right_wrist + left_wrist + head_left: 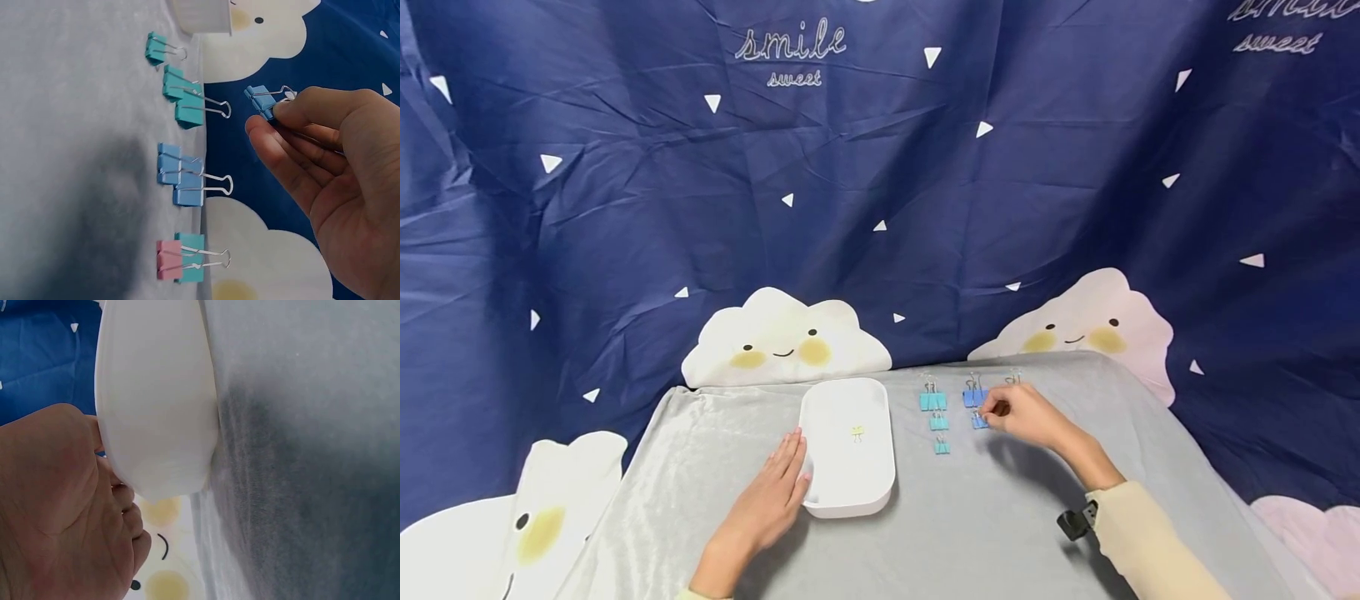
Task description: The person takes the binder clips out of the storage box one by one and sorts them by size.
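My right hand (1026, 414) pinches a small blue binder clip (261, 101) between thumb and forefinger, above the grey cloth. Below it in the head view is a blue binder clip (979, 422), with a larger blue clip (974, 397) behind. To their left runs a column of teal binder clips (933, 401). A pink clip (169, 260) stands before a teal one (192, 269) in the right wrist view; the hand mostly covers them in the head view. My left hand (769, 496) rests its extended fingers against the left side of a white bin (847, 510).
Inside the bin lies a small yellow binder clip (857, 432). Grey cloth (970, 533) covers the table. Behind its far edge hangs a dark blue curtain (850, 250) printed with clouds and white triangles.
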`<state>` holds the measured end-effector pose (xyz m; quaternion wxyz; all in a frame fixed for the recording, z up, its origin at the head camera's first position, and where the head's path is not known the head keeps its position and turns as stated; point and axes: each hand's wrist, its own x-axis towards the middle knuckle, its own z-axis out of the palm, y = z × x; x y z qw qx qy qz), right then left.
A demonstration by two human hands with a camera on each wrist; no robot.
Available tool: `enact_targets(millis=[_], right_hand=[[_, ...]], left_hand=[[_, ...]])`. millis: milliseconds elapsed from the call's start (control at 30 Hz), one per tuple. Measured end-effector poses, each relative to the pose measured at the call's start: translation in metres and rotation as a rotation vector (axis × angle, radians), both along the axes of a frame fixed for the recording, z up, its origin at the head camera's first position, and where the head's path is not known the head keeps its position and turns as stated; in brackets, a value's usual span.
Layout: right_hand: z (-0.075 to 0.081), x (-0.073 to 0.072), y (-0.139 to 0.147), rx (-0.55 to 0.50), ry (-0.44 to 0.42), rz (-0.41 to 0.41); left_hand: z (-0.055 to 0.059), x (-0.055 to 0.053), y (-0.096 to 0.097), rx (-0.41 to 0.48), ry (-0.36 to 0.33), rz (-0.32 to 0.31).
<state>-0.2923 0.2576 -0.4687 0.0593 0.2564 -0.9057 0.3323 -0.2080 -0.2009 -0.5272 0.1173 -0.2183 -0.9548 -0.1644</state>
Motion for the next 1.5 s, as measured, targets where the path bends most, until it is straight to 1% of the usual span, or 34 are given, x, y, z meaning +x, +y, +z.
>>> enact_targets(millis=[300, 433, 533, 667, 800, 1000, 1067, 1200, 1267, 1300, 1500], right_hand=[[-0.01, 0.004, 0.012, -0.01, -0.019, -0.015], [-0.018, 0.006, 0.016, -0.005, -0.041, -0.008], [-0.024, 0.007, 0.018, -0.01, -0.049, -0.005], [-0.033, 0.009, 0.019, -0.027, -0.033, -0.005], [-0.042, 0.01, 0.02, -0.027, -0.023, 0.003], [-0.048, 0.007, 0.021, -0.023, -0.012, 0.015], [-0.05, 0.006, 0.021, -0.018, -0.018, 0.013], [-0.056, 0.004, 0.02, -0.005, -0.04, 0.008], [-0.059, 0.004, 0.019, 0.0, -0.046, 0.006], [-0.06, 0.004, 0.019, 0.003, -0.046, 0.005], [-0.061, 0.003, 0.017, 0.018, -0.045, -0.011]], left_hand=[[0.011, 0.003, 0.004, 0.018, -0.073, 0.022], [0.013, 0.004, 0.004, 0.002, -0.081, 0.033], [0.012, 0.003, 0.004, -0.01, -0.11, 0.044], [0.012, 0.003, 0.004, -0.017, -0.142, 0.055], [0.011, 0.003, 0.004, -0.016, -0.147, 0.055], [0.012, 0.002, 0.004, -0.024, -0.159, 0.056], [0.01, 0.002, 0.004, -0.019, -0.152, 0.056], [0.009, 0.003, 0.004, -0.017, -0.157, 0.061], [0.009, 0.003, 0.004, -0.019, -0.161, 0.062], [0.01, 0.004, 0.004, -0.022, -0.175, 0.065], [0.011, 0.002, 0.003, -0.016, -0.169, 0.062]])
